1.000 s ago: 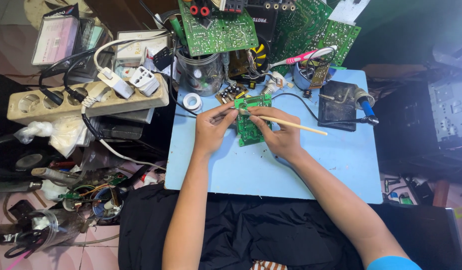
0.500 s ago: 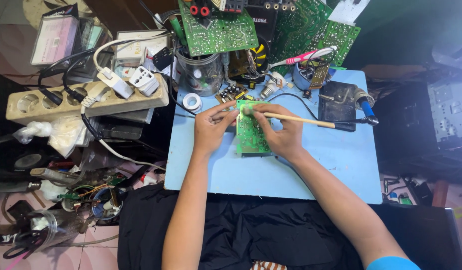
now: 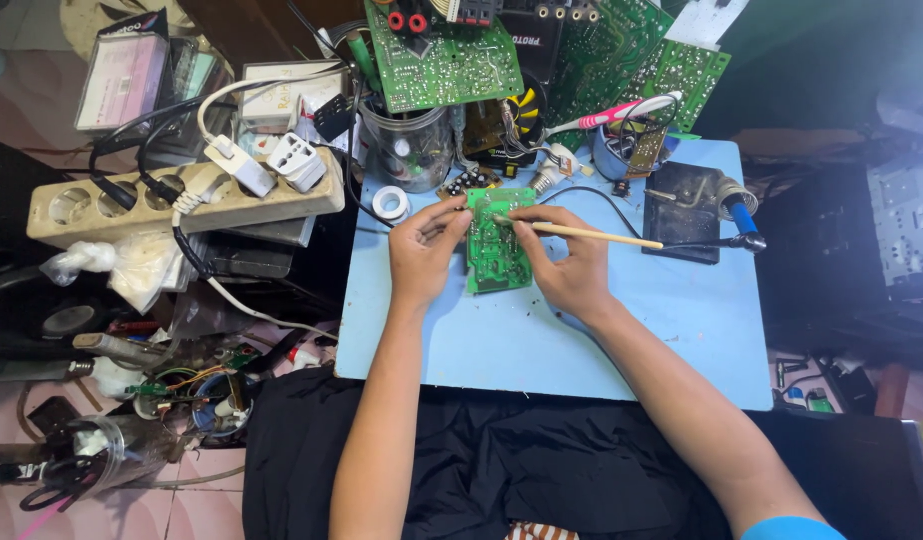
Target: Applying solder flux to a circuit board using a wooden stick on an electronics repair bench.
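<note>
A small green circuit board [image 3: 499, 252] lies solder side up on the light blue work mat [image 3: 622, 340]. My left hand [image 3: 425, 248] grips the board's left edge near its top corner. My right hand [image 3: 567, 262] rests along the board's right edge and holds a thin wooden stick [image 3: 594, 234]. The stick's tip touches the board near its top, and its other end points right toward the soldering iron.
A soldering iron with a blue handle [image 3: 740, 214] sits on a dark stand [image 3: 682, 208] at the right. Larger green circuit boards [image 3: 444, 52], a clear jar [image 3: 409, 148], a solder roll [image 3: 390, 205] and a power strip with plugs [image 3: 182, 200] crowd the back and left.
The green board went from tilted and partly lifted to lying flat with its solder side up. Both hands stayed on it, and the stick's tip moved onto the board's top.
</note>
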